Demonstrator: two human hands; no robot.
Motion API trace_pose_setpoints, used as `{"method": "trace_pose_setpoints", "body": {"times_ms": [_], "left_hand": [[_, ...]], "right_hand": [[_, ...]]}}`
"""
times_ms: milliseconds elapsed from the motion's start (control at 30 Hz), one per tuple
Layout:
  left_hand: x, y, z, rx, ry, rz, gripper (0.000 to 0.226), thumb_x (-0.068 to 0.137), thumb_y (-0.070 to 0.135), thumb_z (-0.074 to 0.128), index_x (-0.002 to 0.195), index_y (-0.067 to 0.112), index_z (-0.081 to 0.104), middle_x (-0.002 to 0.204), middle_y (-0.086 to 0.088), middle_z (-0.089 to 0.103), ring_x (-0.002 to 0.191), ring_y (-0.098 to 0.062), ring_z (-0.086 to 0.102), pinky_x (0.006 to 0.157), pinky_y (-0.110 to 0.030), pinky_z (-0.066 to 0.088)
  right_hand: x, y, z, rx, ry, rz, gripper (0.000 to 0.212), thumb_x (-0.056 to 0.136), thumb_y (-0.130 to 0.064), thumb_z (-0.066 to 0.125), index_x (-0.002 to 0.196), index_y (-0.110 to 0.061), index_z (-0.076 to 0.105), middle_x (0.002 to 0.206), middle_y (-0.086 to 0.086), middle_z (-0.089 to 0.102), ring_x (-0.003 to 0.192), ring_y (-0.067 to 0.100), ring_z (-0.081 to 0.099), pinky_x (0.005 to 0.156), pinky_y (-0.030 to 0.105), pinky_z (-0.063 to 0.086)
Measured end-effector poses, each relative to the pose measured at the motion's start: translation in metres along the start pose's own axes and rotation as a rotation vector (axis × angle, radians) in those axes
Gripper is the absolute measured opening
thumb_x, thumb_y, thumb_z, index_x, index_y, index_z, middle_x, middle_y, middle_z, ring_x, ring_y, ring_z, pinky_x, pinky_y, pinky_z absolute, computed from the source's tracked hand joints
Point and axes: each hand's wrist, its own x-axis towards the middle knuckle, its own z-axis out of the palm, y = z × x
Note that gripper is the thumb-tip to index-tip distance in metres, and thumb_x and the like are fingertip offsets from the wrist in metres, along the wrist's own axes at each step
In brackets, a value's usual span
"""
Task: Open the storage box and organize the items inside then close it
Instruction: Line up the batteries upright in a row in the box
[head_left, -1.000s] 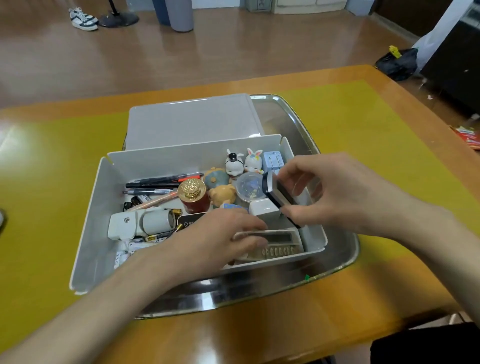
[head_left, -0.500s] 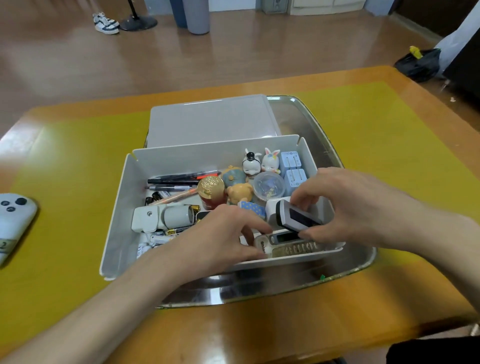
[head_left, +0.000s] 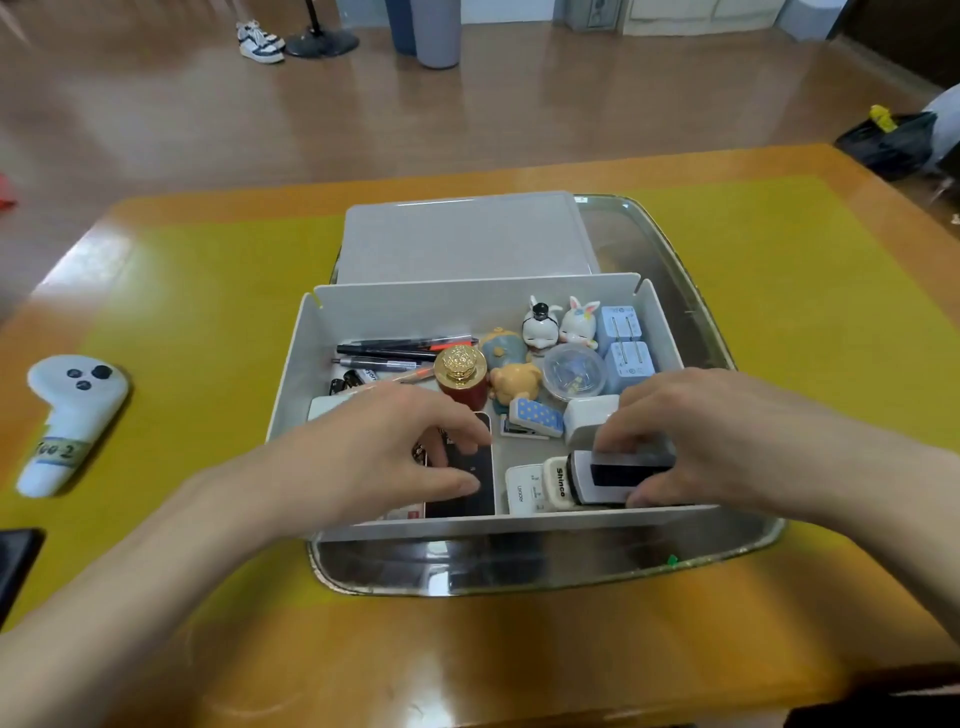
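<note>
The white storage box (head_left: 296, 374) stands open on a metal tray (head_left: 691, 291), its lid (head_left: 462, 239) lying flat behind it. My right hand (head_left: 727, 441) grips a small white and black device (head_left: 613, 475) low in the box's front right corner, on top of a white "Shinco" remote (head_left: 556, 486). My left hand (head_left: 374, 452) rests with spread fingers on a black flat device (head_left: 465, 483) at the front middle. Further back lie pens (head_left: 400, 349), a red jar with a gold cap (head_left: 461, 376), small figurines (head_left: 558, 325), a round clear case (head_left: 574, 371) and blue plugs (head_left: 626, 343).
A white handheld controller (head_left: 67, 415) lies on the yellow mat (head_left: 208, 312) at the left. A dark flat object (head_left: 15, 566) sits at the left edge. The wooden table's edge (head_left: 467, 675) runs along the front. Shoes and a stand are on the floor behind.
My right hand has lowered the white and black device from above the box into the front right corner. My left hand has slid left onto the black flat device. The view shifted right.
</note>
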Motion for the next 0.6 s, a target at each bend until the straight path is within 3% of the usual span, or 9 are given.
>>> {"method": "trace_pose_setpoints", "body": {"times_ms": [167,267,367,467,600], "left_hand": [[-0.002,0.001,-0.013,0.002,0.041,-0.029,0.025,0.085,0.044,0.073,0.109,0.038,0.072,0.092,0.031,0.067,0.080,0.009,0.063,0.067,-0.009,0.047],[-0.001,-0.003,-0.026,0.053,0.052,-0.043,0.023,0.086,0.044,0.072,0.108,0.039,0.072,0.093,0.025,0.069,0.079,0.005,0.064,0.064,-0.013,0.046],[-0.002,-0.014,-0.042,0.159,0.103,-0.070,0.020,0.087,0.038,0.072,0.108,0.035,0.072,0.092,0.019,0.070,0.081,-0.001,0.065,0.069,-0.020,0.049],[-0.006,-0.026,-0.048,0.405,0.104,-0.130,0.025,0.090,0.042,0.069,0.113,0.033,0.069,0.100,0.016,0.068,0.091,-0.009,0.063,0.076,-0.032,0.052],[-0.011,-0.031,-0.037,0.538,0.054,-0.154,0.037,0.087,0.053,0.066,0.120,0.036,0.062,0.115,0.015,0.059,0.109,-0.013,0.057,0.069,-0.029,0.042]], "right_hand": [[0.005,0.002,-0.010,0.071,-0.073,0.052,0.040,0.072,-0.062,0.077,0.107,-0.047,0.065,0.095,-0.027,0.064,0.092,-0.001,0.061,0.077,0.031,0.054],[0.005,0.001,-0.016,0.143,0.014,0.073,0.037,0.074,-0.066,0.071,0.106,-0.046,0.067,0.092,-0.030,0.066,0.092,-0.005,0.061,0.080,0.031,0.054],[0.014,-0.013,-0.017,0.126,0.137,0.048,0.038,0.078,-0.072,0.054,0.102,-0.047,0.067,0.086,-0.032,0.063,0.089,-0.009,0.058,0.075,0.029,0.052],[0.029,-0.033,-0.015,0.106,0.198,-0.008,0.038,0.082,-0.069,0.045,0.101,-0.044,0.066,0.090,-0.029,0.062,0.092,-0.004,0.057,0.075,0.029,0.051],[0.058,-0.054,-0.003,0.001,0.182,-0.091,0.035,0.089,-0.064,0.052,0.111,-0.040,0.065,0.103,-0.024,0.060,0.106,0.005,0.055,0.075,0.030,0.044]]}}
